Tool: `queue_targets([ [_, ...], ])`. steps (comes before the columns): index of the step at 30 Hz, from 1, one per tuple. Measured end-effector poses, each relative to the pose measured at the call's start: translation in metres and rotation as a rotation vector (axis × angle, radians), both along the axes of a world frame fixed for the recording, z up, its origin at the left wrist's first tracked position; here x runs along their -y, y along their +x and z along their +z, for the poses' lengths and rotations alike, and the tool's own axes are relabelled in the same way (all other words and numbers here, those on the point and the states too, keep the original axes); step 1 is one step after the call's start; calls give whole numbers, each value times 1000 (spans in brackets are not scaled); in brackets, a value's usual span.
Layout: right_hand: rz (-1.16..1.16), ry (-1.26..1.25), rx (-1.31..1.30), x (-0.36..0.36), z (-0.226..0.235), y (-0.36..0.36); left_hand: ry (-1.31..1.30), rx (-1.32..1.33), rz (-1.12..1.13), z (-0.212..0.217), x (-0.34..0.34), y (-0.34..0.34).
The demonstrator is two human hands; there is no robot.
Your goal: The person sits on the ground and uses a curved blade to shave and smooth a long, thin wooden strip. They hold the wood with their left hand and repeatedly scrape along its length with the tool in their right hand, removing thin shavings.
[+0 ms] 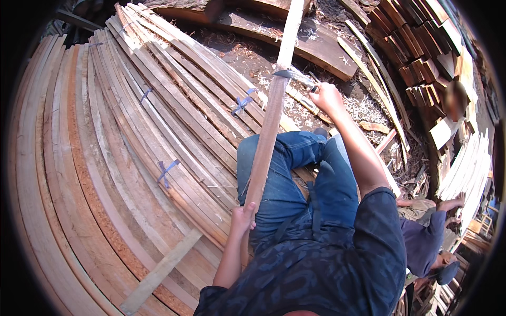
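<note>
While the left hand [243,215] wraps its fingers around the lower end of a long wooden slat [270,113] at lower centre of the frame, the right hand [326,96] is closed on the handle of a curved-bladed knife [295,77], its blade lying against the slat in the upper middle. The slat runs from the person's lap in blue jeans [290,174] up past the top edge. Bundled wooden strips [121,158] tied with blue cord fill the left side. Wood shavings [363,108] litter the ground at upper right, beside stacked timber blocks [416,47]. Another person [427,239] crouches at lower right.
</note>
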State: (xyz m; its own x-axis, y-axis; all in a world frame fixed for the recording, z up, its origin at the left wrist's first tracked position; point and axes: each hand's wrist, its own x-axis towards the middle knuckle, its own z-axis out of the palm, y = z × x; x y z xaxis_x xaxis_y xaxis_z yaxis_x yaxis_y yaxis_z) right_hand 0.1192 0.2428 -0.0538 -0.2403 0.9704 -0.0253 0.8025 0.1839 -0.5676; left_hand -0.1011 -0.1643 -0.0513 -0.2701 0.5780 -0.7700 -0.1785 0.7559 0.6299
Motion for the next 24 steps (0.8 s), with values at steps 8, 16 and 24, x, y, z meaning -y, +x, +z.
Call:
queue_targets([
  [8, -284, -108, -335, 36, -30, 33, 1, -98, 31, -1, 5, 7],
  [16, -441, -356, -581, 162, -73, 51, 23, -187, -59, 15, 0, 7],
  [24, -181, -146, -562, 166, -48, 52, 55, -421, -288, 20, 13, -6],
])
